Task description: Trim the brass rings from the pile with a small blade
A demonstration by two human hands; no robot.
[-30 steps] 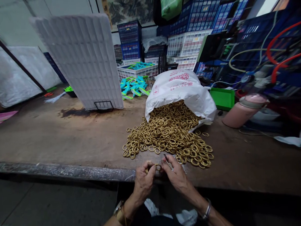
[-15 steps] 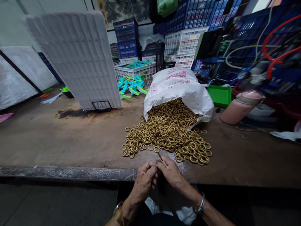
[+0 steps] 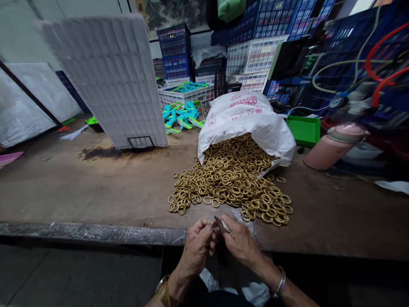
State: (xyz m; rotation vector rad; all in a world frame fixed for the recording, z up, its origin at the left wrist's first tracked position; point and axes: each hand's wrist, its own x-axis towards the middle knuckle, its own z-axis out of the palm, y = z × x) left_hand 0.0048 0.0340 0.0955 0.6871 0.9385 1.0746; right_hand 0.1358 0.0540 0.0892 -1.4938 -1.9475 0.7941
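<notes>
Close to the front edge of the wooden table, my left hand (image 3: 198,242) is closed, its fingertips pinched on something small that I cannot make out. My right hand (image 3: 239,239) grips a thin knife-like tool (image 3: 224,226) with a dark tip and a pale handle. The tool's tip points toward the left fingertips, and the two hands nearly touch. Just beyond them lies a heap of gold-coloured rings (image 3: 225,184), spilling from the open mouth of a white sack (image 3: 241,114) with red print.
A white ribbed panel (image 3: 104,81) stands on the table (image 3: 91,189) at the left. Turquoise and green plastic pieces (image 3: 185,114) lie behind. To the right are a green tray (image 3: 303,130) and a pink bottle (image 3: 335,146). Stacked crates (image 3: 244,56) fill the back.
The tool in my right hand has swung so its tip sits nearer my left fingertips. My view has turned slightly left, so the scene sits further right.
</notes>
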